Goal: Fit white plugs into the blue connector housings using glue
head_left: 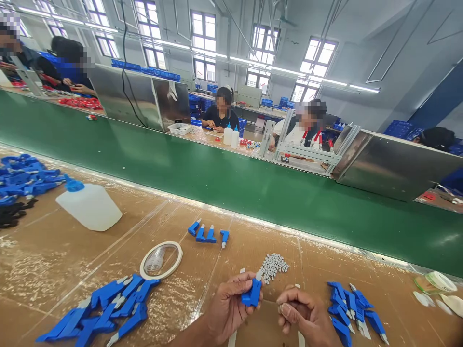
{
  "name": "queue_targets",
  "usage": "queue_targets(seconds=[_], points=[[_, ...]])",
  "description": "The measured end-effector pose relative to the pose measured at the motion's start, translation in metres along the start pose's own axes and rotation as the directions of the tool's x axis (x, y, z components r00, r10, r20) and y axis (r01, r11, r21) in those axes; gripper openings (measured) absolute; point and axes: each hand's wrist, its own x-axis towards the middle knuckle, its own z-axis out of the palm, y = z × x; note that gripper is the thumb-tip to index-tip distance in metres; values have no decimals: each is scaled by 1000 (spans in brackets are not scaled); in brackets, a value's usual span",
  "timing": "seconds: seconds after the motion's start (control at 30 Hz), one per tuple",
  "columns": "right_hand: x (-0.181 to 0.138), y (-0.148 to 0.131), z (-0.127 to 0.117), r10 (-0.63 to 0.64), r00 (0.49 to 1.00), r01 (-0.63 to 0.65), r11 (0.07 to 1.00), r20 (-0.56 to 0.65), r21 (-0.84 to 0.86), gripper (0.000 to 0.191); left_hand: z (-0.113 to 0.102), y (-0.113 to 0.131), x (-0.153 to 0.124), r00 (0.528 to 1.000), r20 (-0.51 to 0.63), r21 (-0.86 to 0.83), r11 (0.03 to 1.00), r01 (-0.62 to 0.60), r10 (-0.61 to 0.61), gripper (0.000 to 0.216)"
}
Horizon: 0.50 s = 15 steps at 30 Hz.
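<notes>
My left hand (229, 303) grips a blue plastic part (252, 294) with a pale grey tip pointing up, held between thumb and fingers. Just to its right, my right hand (302, 311) is closed in a pinch, apart from the part; whatever sits between its fingertips is too small to make out. Behind both hands lies a small heap of grey pellet-like pieces (275, 266). Similar blue parts with pale tips form a pile (354, 308) right of my right hand, and a larger pile (104, 308) lies at the left.
Several blue parts (208, 233) stand in a row farther back. A tape roll (161, 260), a white squeeze bottle (88, 207) and a blue heap (27, 176) are leftward. An open tub (436, 282) lies at right. Beyond runs a green conveyor belt (217, 168), with people working behind it.
</notes>
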Motion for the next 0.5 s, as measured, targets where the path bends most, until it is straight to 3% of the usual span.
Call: queue_targets(seconds=[0.2, 0.5], points=[[1, -6, 9, 58, 994, -41, 984, -92, 174, 34, 0, -7, 1, 999, -10, 45, 998, 34, -34, 29], [6, -6, 15, 166, 980, -145, 973, -108, 180, 40, 2, -12, 2, 998, -59, 124, 991, 42, -35, 39]])
